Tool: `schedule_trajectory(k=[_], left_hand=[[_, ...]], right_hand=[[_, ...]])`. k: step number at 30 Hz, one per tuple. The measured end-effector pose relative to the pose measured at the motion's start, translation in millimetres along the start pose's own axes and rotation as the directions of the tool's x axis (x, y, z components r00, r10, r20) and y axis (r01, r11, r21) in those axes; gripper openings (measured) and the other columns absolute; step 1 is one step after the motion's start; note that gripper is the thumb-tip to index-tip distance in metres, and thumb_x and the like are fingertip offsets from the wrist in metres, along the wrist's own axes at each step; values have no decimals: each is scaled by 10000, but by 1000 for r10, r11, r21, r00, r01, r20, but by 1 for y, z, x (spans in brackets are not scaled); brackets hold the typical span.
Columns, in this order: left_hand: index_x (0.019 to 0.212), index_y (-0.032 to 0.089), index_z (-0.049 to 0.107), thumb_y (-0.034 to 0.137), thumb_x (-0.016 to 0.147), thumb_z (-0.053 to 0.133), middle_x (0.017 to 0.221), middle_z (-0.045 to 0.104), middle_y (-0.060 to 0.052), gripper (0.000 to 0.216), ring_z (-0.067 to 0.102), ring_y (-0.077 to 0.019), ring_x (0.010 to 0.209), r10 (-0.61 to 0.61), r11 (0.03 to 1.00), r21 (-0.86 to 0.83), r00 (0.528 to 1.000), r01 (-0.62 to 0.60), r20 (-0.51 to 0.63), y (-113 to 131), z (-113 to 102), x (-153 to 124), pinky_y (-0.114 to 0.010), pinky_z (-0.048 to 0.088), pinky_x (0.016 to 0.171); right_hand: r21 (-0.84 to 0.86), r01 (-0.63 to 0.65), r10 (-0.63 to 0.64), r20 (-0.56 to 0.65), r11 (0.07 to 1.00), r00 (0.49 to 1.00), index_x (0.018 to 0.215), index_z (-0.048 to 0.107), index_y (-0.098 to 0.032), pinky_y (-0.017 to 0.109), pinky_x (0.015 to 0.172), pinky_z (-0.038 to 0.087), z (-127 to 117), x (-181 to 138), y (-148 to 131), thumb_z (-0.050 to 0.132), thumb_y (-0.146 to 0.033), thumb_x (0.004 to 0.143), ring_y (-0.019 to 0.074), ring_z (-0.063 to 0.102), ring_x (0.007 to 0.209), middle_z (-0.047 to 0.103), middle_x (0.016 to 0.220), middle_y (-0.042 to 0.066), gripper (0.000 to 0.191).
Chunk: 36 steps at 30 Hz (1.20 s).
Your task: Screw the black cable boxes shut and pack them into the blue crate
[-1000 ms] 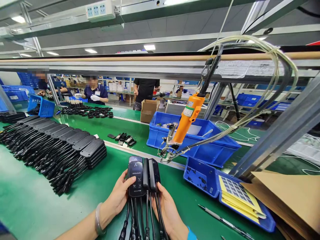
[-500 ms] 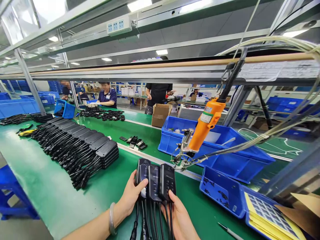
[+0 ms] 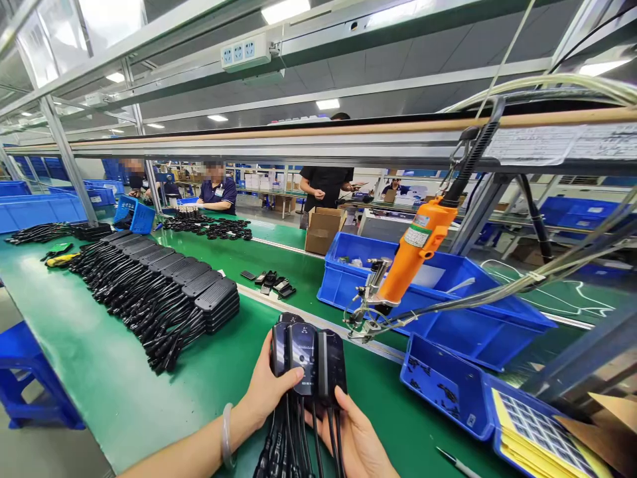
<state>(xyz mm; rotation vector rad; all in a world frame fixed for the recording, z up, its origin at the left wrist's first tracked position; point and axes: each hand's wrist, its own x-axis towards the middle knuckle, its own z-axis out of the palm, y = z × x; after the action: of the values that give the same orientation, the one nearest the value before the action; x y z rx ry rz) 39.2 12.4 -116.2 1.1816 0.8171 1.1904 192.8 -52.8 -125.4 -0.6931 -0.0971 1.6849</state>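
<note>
Hands (image 3: 263,393) clasp black cabled boxes (image 3: 309,355) (tiny pale lettering (image 3: 307,383), too small to read).

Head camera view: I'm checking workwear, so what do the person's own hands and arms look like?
The left hand and right hand wear no gloves. A smooth, pale grey bangle rings the left wrist, and no sleeve shows on the left forearm. The right forearm is out of frame.

Bright, mostly even indoor light falls from ceiling lamps (image 3: 328,104) up top, with white panels (image 3: 112,26) blown out upper left, pale glare across the bench (image 3: 79,332) lower left, small highlights on glossy black devices (image 3: 303,358) low centre, wide-angle stretch and softness toward right edge.
</note>
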Motion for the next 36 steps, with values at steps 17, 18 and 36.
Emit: schedule_trajectory(k=[17,18,36], left_hand=[[1014,187,694,495,602,891,1077,718,-41,551,657,-209,955,-303,860,-429,953,277,7,14,2,7,-284,530,830],[1007,184,699,479,604,898,1065,721,-38,539,660,-191,911,-303,859,-432,953,276,6,15,2,7,-273,534,806],[1331,317,546,285,734,827,1151,691,6,661,667,-167,931,-301,850,-411,944,331,138,14,-4,5,-250,549,761]], right_hand=[[68,-32,25,102,997,995,908,747,-79,440,974,532,10,-4,-6,946,-341,545,242,714,880,765,949,140,490],[82,-39,28,121,996,992,922,750,-80,444,986,523,11,-5,-7,941,-344,555,249,714,901,763,970,145,490],[82,16,-24,98,996,995,941,754,-103,447,962,540,9,-6,-7,923,-365,582,271,718,937,758,1029,135,476]])
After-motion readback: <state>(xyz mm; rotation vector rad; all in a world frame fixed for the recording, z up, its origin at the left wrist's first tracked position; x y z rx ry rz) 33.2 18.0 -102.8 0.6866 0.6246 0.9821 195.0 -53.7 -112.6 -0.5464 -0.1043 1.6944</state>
